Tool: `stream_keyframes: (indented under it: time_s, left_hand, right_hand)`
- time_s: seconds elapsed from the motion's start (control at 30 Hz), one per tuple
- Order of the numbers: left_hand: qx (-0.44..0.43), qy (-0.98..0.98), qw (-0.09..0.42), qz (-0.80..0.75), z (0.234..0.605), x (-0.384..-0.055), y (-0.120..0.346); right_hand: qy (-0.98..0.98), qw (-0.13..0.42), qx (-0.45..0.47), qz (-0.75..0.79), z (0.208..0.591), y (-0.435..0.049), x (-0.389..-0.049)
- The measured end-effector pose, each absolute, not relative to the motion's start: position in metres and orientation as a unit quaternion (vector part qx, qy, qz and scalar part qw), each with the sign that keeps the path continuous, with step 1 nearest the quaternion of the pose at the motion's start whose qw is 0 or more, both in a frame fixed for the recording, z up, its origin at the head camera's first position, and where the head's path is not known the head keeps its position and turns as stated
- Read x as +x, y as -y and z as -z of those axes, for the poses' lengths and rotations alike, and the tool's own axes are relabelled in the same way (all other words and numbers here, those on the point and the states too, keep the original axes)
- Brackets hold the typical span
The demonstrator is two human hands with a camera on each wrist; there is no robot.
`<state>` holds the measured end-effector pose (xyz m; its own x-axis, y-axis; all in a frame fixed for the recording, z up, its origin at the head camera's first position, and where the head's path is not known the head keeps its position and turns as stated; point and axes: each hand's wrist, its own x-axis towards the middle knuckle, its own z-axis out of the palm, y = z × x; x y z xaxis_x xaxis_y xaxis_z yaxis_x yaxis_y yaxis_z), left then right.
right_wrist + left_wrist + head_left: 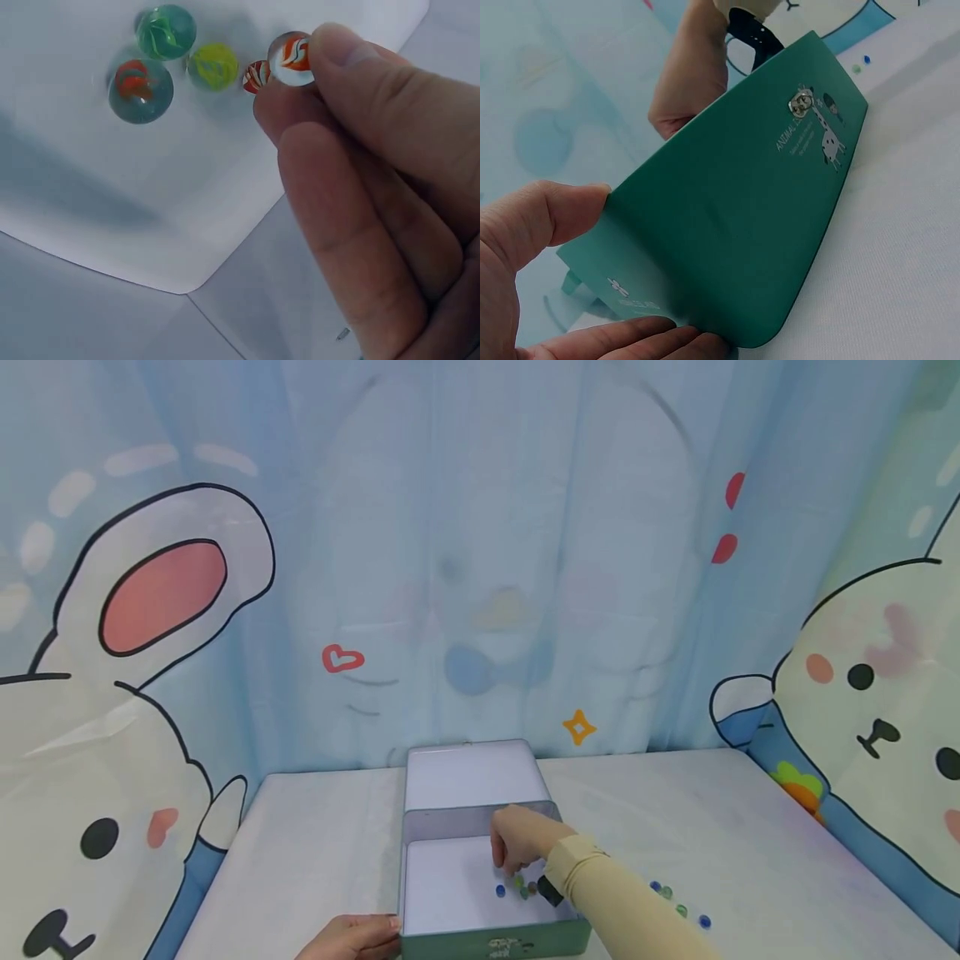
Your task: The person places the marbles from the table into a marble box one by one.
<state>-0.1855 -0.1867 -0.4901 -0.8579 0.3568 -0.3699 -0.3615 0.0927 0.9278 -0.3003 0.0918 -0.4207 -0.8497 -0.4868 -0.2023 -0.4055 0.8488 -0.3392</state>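
Clear glass marble [291,58], orange-and-white swirl inside

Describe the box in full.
Green outside, pale inside, the box looks like metal, with a clasp, giraffe print and lettering on its front. It stands on the table, lid open at the far side. The left hand grips its near left corner; the right hand reaches inside, where marbles lie.

Orange-striped marble [293,58] out of the head view's sight behind right fingers [498,850], print [510,947] on green box [450,947] there illegibly small
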Motion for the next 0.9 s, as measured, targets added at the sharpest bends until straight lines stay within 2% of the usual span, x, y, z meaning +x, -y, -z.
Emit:
stream_keyframes:
  time_s: [0.37, 0.53, 0.77, 0.9]
  left_hand:
    - [0.003, -0.687, 0.269, -0.675, 0.489, -0.184, 0.189]
    - [0.002, -0.682, 0.271, -0.679, 0.490, -0.184, 0.189]
    - [0.008, -0.674, 0.272, -0.687, 0.492, -0.184, 0.189]
    - [0.007, -0.671, 0.274, -0.689, 0.492, -0.184, 0.190]
  right_hand:
    - [-0.949, 0.128, -0.244, 0.150, 0.422, -0.097, -0.306]
    - [-0.931, 0.133, -0.248, 0.234, 0.418, -0.111, -0.310]
    - [-0.868, 0.131, -0.249, 0.409, 0.411, -0.162, -0.319]
    - [-0.846, 0.113, -0.213, 0.476, 0.407, -0.206, -0.316]
